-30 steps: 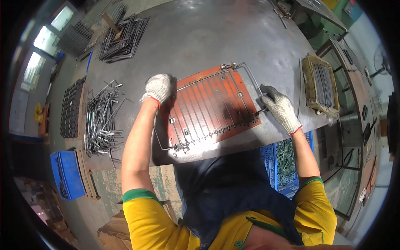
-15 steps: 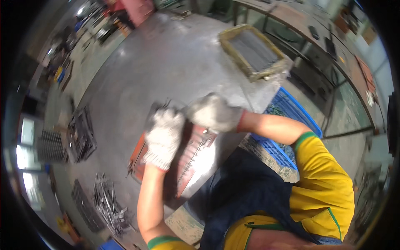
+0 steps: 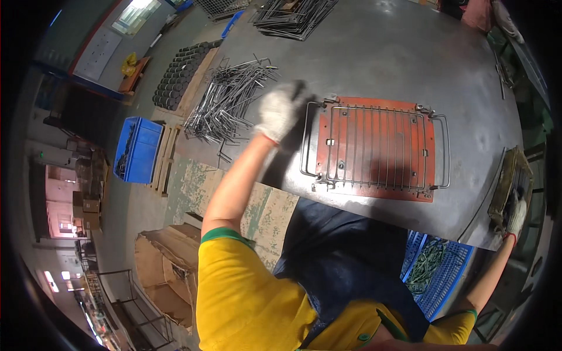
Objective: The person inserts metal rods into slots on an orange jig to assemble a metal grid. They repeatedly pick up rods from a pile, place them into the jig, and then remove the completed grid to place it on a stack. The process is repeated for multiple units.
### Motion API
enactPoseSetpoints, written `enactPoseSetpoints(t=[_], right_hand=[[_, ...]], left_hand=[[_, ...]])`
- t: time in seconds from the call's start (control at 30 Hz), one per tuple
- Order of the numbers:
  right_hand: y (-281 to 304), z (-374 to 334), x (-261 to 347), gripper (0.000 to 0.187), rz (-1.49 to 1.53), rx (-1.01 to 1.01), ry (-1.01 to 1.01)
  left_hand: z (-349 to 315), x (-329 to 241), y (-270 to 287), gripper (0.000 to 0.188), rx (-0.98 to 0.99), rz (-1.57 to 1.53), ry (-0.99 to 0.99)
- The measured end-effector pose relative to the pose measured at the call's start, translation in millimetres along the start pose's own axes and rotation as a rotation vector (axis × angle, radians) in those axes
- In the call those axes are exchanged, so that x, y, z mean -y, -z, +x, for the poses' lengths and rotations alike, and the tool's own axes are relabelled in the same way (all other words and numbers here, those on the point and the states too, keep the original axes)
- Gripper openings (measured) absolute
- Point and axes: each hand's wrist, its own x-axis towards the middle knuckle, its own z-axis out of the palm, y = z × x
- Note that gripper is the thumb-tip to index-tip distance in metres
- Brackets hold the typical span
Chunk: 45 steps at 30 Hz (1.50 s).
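On the metal table lies a red plate (image 3: 389,148) with several thin parallel rods (image 3: 366,140) across it. U-shaped wire handles, one on the left (image 3: 305,140) and one on the right (image 3: 448,151), stick out past the plate's sides. My left hand (image 3: 277,112), in a white knit glove, hovers just left of the left handle, near a pile of bent metal wires (image 3: 225,96); its fingers are blurred. Far to the right, my gloved right hand (image 3: 517,217) reaches to a yellowish-edged tray (image 3: 499,190). Its fingertips are hard to make out there.
More bent wire frames (image 3: 295,17) lie stacked at the table's far left. Below the table's front right edge stands a blue crate (image 3: 451,286) with green pieces. A blue bin (image 3: 139,149), a pallet of dark round parts (image 3: 184,76) and a cardboard box (image 3: 170,269) stand on the left.
The view has swung toward the left. Both hands were together over the red plate; now they are apart, the left beside the wire pile and the right at the tray.
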Motion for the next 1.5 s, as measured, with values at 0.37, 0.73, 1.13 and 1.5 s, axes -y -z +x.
enactPoseSetpoints(t=[0.37, 0.73, 1.13, 1.5], right_hand=[[24, -14, 140, 0.042, 0.251, -0.038, 0.046], [23, -98, 350, 0.030, 0.605, 0.329, -0.018], [-7, -164, 416, 0.035, 1.136, 0.960, 0.335], [5, -201, 383, 0.035, 1.726, 0.834, -0.901]], left_hand=[[28, 142, -20, 0.019, 0.196, 0.863, 0.258], [49, 105, 62, 0.028, -0.983, -0.795, 0.481], [13, -141, -48, 0.031, 0.382, -1.881, 0.425], [-1, -191, -98, 0.035, 0.646, -1.958, 0.476]])
